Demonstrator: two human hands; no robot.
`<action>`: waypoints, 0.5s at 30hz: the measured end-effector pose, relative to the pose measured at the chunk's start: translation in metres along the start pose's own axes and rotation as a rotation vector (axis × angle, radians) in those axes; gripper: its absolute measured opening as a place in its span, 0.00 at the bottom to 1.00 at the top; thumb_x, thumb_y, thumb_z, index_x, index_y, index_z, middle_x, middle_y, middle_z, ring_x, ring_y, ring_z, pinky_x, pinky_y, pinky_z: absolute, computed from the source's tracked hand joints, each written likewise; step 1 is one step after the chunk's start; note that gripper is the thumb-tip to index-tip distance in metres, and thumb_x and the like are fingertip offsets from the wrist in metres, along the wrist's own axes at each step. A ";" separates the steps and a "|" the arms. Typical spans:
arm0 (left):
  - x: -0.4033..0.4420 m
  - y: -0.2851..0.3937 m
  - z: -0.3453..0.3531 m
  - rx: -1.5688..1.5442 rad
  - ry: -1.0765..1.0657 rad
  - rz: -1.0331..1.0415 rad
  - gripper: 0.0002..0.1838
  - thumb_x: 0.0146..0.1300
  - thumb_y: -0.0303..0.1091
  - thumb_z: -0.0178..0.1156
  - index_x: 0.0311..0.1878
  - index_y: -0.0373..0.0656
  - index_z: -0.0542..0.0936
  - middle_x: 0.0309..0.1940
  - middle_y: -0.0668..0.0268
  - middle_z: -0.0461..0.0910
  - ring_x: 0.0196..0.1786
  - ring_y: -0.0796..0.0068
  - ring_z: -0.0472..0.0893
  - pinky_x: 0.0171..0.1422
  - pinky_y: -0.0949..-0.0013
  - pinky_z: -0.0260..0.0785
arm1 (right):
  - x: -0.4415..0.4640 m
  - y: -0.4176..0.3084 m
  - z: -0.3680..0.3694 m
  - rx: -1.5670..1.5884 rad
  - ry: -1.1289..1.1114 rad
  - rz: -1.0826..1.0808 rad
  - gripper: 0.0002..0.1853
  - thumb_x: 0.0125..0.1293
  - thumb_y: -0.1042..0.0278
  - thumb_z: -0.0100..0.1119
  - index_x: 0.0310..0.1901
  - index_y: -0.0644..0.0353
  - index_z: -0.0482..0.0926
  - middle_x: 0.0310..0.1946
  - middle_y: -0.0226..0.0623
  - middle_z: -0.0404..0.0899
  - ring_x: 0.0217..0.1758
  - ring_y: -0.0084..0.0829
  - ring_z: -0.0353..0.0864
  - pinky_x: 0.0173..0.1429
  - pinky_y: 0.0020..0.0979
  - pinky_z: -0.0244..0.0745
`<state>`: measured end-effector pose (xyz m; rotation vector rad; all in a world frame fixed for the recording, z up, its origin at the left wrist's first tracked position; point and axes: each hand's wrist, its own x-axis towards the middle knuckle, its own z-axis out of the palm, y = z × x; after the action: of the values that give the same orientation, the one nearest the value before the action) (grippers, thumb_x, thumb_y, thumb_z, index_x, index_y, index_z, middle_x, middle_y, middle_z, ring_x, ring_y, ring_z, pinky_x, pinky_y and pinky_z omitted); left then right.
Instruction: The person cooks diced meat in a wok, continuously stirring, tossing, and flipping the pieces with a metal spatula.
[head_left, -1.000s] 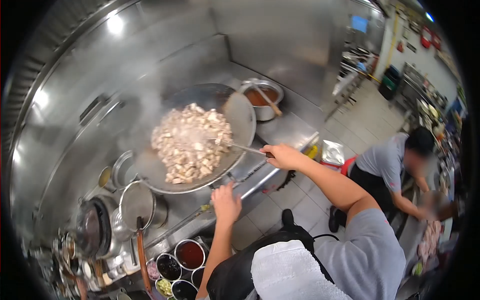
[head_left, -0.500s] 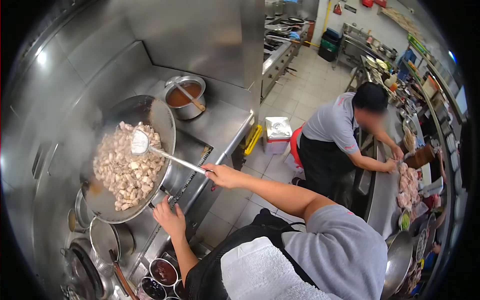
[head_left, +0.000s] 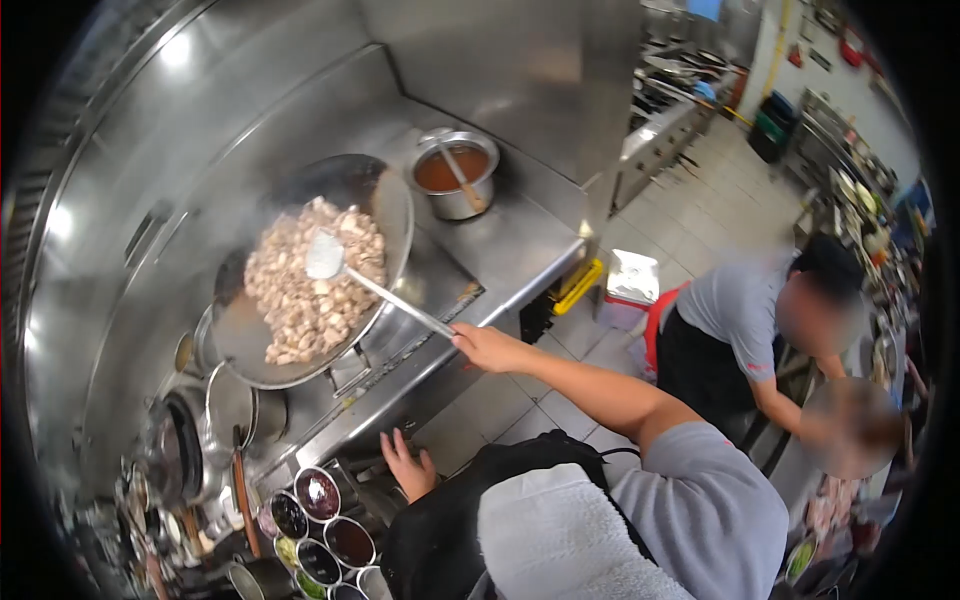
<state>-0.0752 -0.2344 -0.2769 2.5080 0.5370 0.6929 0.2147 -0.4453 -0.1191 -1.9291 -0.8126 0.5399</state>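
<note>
A large wok (head_left: 402, 225) on the stove holds a heap of pale diced meat (head_left: 300, 290), with steam above it. My right hand (head_left: 487, 348) is closed around the handle end of a long metal ladle (head_left: 402, 302). Over the meat, the ladle's bowl (head_left: 324, 257) carries a white substance that I cannot identify. My left hand (head_left: 408, 466) is down by the counter's front edge near my apron, fingers spread, holding nothing. It is apart from the wok.
A pot of reddish-brown liquid (head_left: 462, 165) with a ladle across it stands behind the wok. Sauce containers (head_left: 320, 494) sit at the lower left, beside an empty-looking metal pot (head_left: 240, 405). At right, a co-worker (head_left: 735, 310) bends over a counter with raw meat (head_left: 832, 505).
My left hand has come off the wok's near rim and dropped toward my body. The right hand still holds the ladle over the meat. The camera view has shifted.
</note>
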 end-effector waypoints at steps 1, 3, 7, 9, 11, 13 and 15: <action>-0.032 -0.023 0.012 -0.070 -0.051 -0.104 0.49 0.59 0.28 0.72 0.86 0.44 0.66 0.84 0.36 0.60 0.84 0.31 0.64 0.87 0.45 0.61 | -0.002 -0.013 -0.011 0.045 -0.097 0.124 0.25 0.89 0.54 0.42 0.75 0.62 0.71 0.46 0.64 0.88 0.49 0.64 0.89 0.58 0.58 0.82; -0.087 -0.063 0.031 -0.042 -0.025 -0.186 0.48 0.59 0.26 0.71 0.86 0.47 0.66 0.82 0.38 0.63 0.81 0.33 0.68 0.86 0.47 0.63 | -0.002 -0.016 -0.020 0.062 -0.138 0.123 0.25 0.89 0.53 0.43 0.75 0.60 0.72 0.44 0.61 0.88 0.42 0.57 0.91 0.55 0.55 0.83; -0.111 -0.071 0.015 -0.033 0.046 -0.221 0.46 0.60 0.25 0.70 0.85 0.47 0.68 0.81 0.40 0.66 0.81 0.34 0.69 0.85 0.47 0.64 | 0.027 0.027 -0.023 -0.171 -0.019 -0.064 0.24 0.86 0.52 0.47 0.68 0.64 0.77 0.43 0.58 0.89 0.49 0.61 0.89 0.57 0.56 0.82; -0.080 -0.045 0.002 -0.035 0.157 -0.218 0.43 0.62 0.25 0.69 0.83 0.45 0.70 0.79 0.42 0.70 0.79 0.35 0.70 0.84 0.46 0.64 | 0.025 0.011 -0.034 -0.158 -0.048 0.046 0.22 0.84 0.51 0.51 0.61 0.63 0.80 0.39 0.55 0.88 0.48 0.59 0.89 0.56 0.54 0.81; -0.027 -0.016 -0.021 -0.034 0.218 -0.205 0.41 0.63 0.24 0.69 0.82 0.43 0.71 0.79 0.43 0.70 0.79 0.36 0.71 0.83 0.45 0.65 | 0.031 0.004 -0.040 -0.154 -0.061 0.076 0.22 0.83 0.50 0.53 0.57 0.63 0.82 0.38 0.55 0.88 0.48 0.59 0.88 0.56 0.53 0.80; 0.030 0.004 -0.049 -0.024 0.280 -0.182 0.40 0.63 0.23 0.68 0.81 0.42 0.72 0.79 0.44 0.70 0.79 0.37 0.71 0.83 0.44 0.65 | 0.038 0.006 -0.040 -0.183 -0.076 0.047 0.25 0.80 0.45 0.59 0.46 0.65 0.81 0.34 0.51 0.86 0.41 0.55 0.86 0.52 0.50 0.80; 0.084 0.024 -0.073 0.075 0.469 0.028 0.33 0.64 0.22 0.68 0.74 0.40 0.77 0.75 0.46 0.74 0.77 0.40 0.74 0.82 0.43 0.66 | 0.052 0.016 -0.036 -0.017 -0.119 0.108 0.26 0.79 0.42 0.65 0.37 0.62 0.79 0.27 0.37 0.79 0.26 0.34 0.79 0.33 0.40 0.77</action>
<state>-0.0435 -0.1882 -0.1774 2.4234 0.6981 1.3066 0.2787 -0.4338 -0.1184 -1.9794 -0.7935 0.7204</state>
